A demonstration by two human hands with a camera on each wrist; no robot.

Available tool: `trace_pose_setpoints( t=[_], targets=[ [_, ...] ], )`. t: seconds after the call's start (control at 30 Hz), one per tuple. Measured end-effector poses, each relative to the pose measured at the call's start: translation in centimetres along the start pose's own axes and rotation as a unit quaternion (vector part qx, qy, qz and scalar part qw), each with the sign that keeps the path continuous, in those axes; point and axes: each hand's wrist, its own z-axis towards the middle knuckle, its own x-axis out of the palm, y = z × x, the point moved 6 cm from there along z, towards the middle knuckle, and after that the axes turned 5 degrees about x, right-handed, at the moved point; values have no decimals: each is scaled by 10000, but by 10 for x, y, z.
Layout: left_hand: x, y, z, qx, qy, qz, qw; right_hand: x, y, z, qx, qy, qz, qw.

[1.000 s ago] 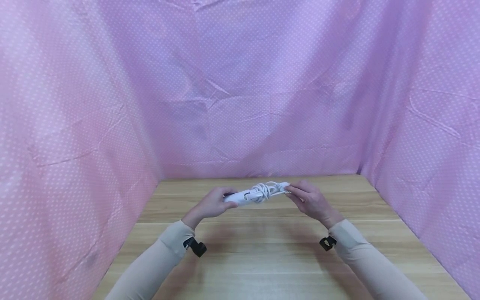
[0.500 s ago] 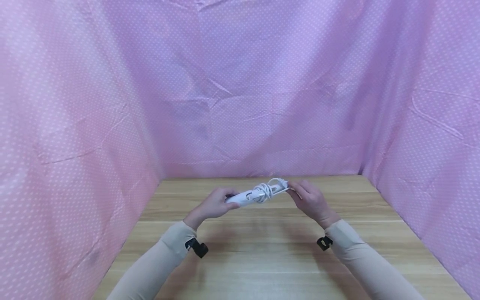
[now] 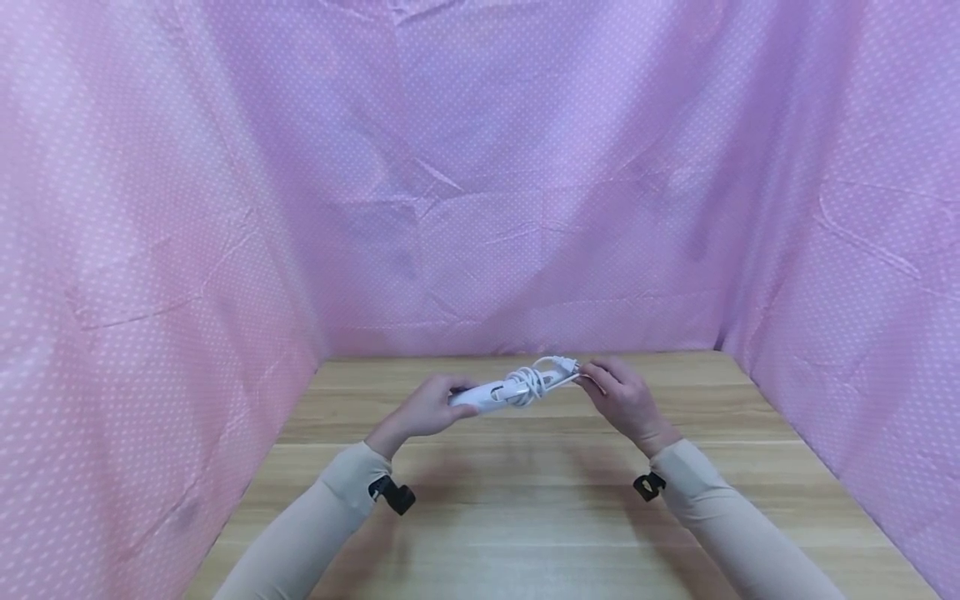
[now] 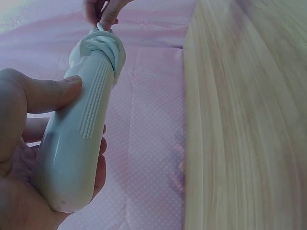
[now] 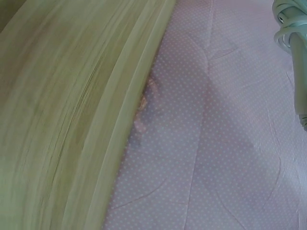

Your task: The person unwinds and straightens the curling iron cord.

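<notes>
Head view: a white corded device was held up off the counter, just below frame centre, toward 6 o'clock. Its long axis ran from between 8 and 9 o'clock to between 2 and 3 o'clock, the rounded handle end at the lower-left.

Left hand, at the device's 9 o'clock side, gripped the handle. Left wrist view confirmed this: thumb laid on the upper face, fingers wrapped underneath, tips showing past the far edge. Moulded ridges ran lengthwise on the handle beyond the thumb; its blunt butt sat at 7 o'clock in that view.

Right hand, at the device's 3 o'clock side, pinched the slim far end with bent fingers and thumb. Exact contact there was partly hidden.

Cord, white, was coiled in several turns around the middle of the device. A free loop arched above the slim end at 1 o'clock of the coil and ended in a plug, prongs directed toward the right fingertips; could not tell whether they touched.

Right wrist view: device only partly in frame, at 2 o'clock.

Pink dotted cloth stood beyond the counter at 12 o'clock and along both sides.
</notes>
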Motion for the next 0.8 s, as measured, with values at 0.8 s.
trace_pose_setpoints(
  t=[0.8],
  targets=[
    [-19, 1, 6, 45, -109, 258, 9996, -3, -7, 4, 614, 46, 737, 9954]
  ],
)
